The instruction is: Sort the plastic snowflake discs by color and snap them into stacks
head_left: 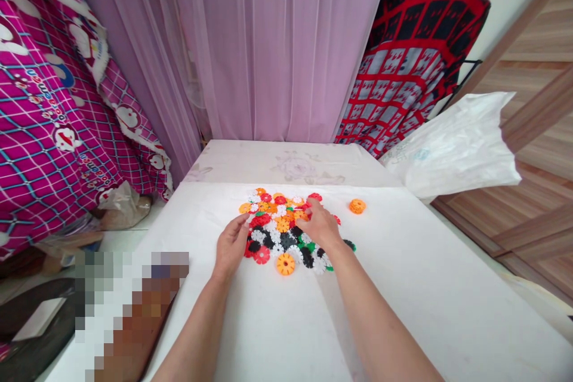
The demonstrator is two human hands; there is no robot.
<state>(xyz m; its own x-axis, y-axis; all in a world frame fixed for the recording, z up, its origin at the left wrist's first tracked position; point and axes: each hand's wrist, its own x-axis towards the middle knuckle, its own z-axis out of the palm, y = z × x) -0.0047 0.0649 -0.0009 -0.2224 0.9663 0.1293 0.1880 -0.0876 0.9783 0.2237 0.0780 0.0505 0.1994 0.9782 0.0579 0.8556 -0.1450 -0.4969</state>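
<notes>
A heap of flat plastic snowflake discs [281,224] in orange, red, white, black and green lies on the white table [403,286]. My left hand [231,245] rests at the heap's left edge with its fingers curled against the discs. Over the right part of the heap sits my right hand [319,224], its fingers bent down and pinched among orange and red discs; what they grip is hidden. One orange disc [285,264] lies just in front of the heap. A small stack of orange discs [357,206] stands apart to the right.
A white plastic bag [456,146] lies at the table's right rear corner. Pink curtains [268,42] hang behind the table. A magenta patterned blanket [49,107] is at the left and a red and black cloth [412,65] at the back right.
</notes>
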